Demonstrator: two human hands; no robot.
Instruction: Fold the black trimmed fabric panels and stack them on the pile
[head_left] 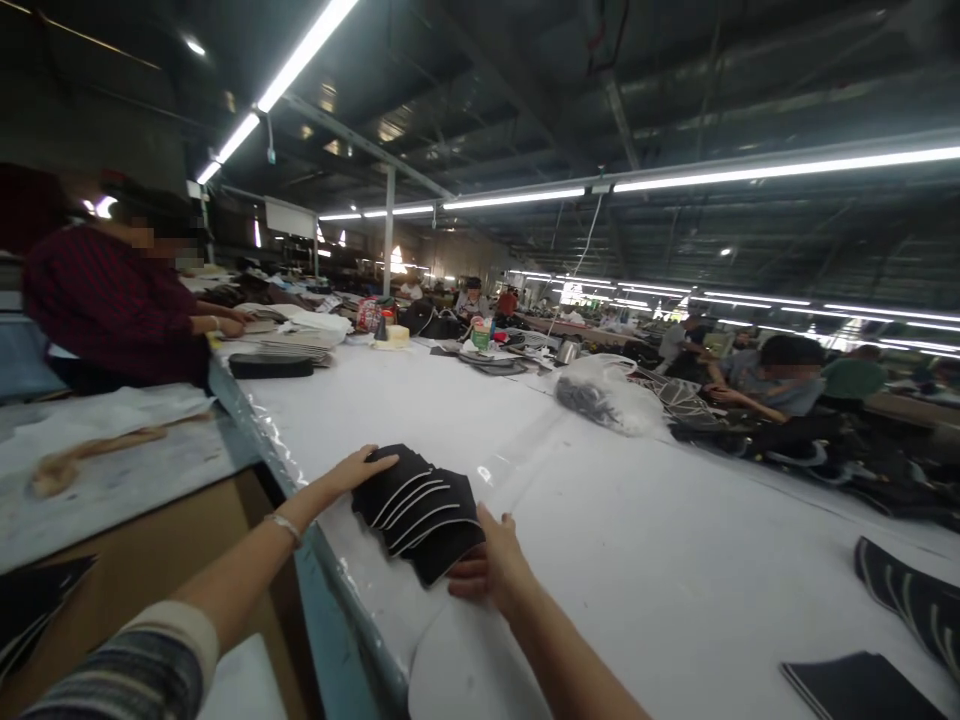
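While both hands support it, a fan of black pieces (424,510) with white lines sits just inside the left edge of the bench (675,530).
Since the layers overlap like steps, light, even pressure at both ends would probably best keep their spacing regular. Nearest, a white sheet (465,665) with a rounded end lies by the bench's left edge. The right hand (491,565) grasps the fan's right end, thumb uppermost, fingers underneath, forearm rising from below. Slightly farther, the left hand (364,470) grasps the opposite end, arm extended, thumb across the top; its other fingers are partly hidden. Whether the fan touches the bench is unclear. Beyond lie a clear plastic bag (607,395) toward the right edge and, along the left, a dark stack (271,365) near a co-worker's hands (231,322).
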